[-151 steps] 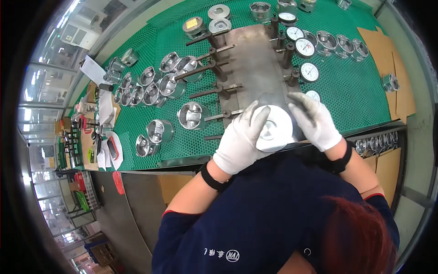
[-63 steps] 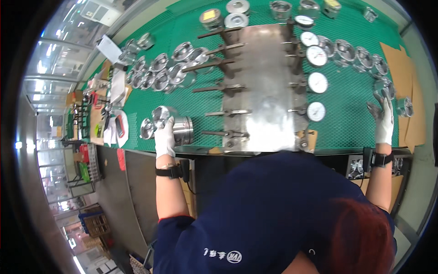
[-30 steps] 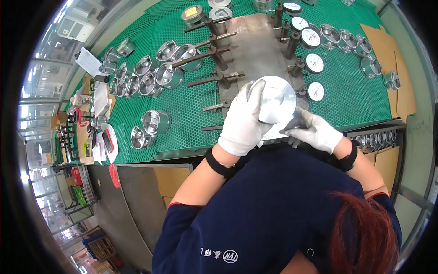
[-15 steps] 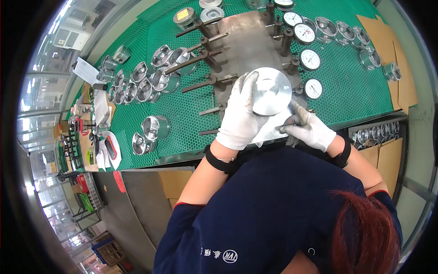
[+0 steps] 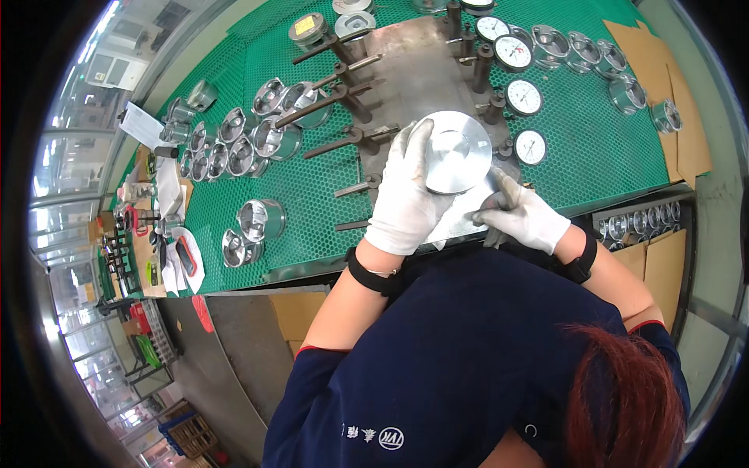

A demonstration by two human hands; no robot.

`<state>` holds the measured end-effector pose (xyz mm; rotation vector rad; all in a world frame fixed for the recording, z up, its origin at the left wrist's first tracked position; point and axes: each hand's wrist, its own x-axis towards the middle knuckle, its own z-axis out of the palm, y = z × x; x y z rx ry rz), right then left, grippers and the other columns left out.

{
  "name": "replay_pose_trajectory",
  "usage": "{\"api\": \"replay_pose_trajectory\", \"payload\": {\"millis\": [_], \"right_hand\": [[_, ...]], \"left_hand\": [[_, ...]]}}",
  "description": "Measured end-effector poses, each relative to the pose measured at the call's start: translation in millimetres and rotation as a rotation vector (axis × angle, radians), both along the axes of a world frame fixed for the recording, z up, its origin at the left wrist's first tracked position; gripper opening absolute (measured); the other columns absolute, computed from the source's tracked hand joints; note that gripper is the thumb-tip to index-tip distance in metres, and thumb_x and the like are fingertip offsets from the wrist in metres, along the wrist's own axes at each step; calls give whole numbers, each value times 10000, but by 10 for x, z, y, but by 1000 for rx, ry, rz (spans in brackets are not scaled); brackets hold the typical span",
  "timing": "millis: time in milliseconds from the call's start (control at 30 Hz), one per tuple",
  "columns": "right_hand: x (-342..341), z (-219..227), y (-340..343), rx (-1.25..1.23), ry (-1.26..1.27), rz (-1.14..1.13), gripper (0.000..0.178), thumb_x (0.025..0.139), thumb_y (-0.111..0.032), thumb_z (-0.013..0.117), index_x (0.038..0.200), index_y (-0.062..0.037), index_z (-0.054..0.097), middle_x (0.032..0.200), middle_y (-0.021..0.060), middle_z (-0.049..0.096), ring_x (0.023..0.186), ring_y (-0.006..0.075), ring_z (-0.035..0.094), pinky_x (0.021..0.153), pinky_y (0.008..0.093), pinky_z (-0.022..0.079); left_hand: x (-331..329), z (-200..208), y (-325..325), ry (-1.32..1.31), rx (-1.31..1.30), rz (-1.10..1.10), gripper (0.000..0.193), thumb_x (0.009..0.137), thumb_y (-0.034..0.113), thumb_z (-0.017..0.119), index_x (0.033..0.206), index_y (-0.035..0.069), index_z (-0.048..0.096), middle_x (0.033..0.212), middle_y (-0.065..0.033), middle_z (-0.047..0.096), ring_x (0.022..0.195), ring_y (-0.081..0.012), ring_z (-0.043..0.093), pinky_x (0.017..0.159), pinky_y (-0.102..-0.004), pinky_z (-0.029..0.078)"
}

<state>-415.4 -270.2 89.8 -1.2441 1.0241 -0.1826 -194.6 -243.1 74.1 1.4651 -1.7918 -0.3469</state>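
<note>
My left hand (image 5: 407, 187), in a white glove, grips a round silver piston (image 5: 459, 152) by its left side, its flat, shiny crown facing up. My right hand (image 5: 524, 212), gloved too, is closed just below and right of the piston. Its fingertips look dark grey and curl together; what they pinch, if anything, I cannot make out. Under the piston, between my hands, lies a pale, shiny surface (image 5: 456, 222). Both hands are over the near end of a steel plate (image 5: 425, 66) fitted with posts and clamp rods.
Dial gauges (image 5: 523, 97) line the plate's right side; dark rods (image 5: 331, 142) stick out on its left. Several pistons (image 5: 242, 156) stand on the green mat (image 5: 312, 222) at left, others (image 5: 583, 53) at far right. Cardboard (image 5: 663, 78) edges the right side.
The view has shifted slightly, so the bench and gauges sit a little further left. My left hand still holds the piston, and my right hand stays close beneath it.
</note>
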Motion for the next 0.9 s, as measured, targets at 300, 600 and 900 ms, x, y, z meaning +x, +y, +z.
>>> {"api": "replay_pose_trajectory", "payload": {"millis": [300, 600, 900], "right_hand": [[-81, 97, -53, -311, -293, -43, 969, 835, -94, 723, 1566, 28, 100, 1347, 136, 543, 1189, 174, 534, 1039, 334, 429], [-1278, 282, -769, -251, -443, -707, 264, 997, -149, 464, 1093, 13, 650, 1035, 88, 656, 884, 164, 631, 791, 289, 529], [-2693, -1341, -2521, 18, 15, -902, 264, 960, -300, 582, 1141, -117, 645, 1081, 72, 652, 980, 230, 624, 762, 429, 558]], "left_hand": [[-33, 504, 80, 723, 607, 0, 504, 821, 118, 686, 1279, -35, 543, 1097, -131, 649, 995, -199, 644, 859, -329, 530], [182, 960, 262, 755, 179, 84, 397, 980, 43, 505, 1367, -44, 503, 1051, -154, 702, 979, -201, 692, 850, -306, 552], [1496, -281, 1418, 325, 322, 971, 456, 923, 148, 675, 1329, -19, 549, 1170, -119, 634, 993, -169, 598, 898, -324, 485]]}}
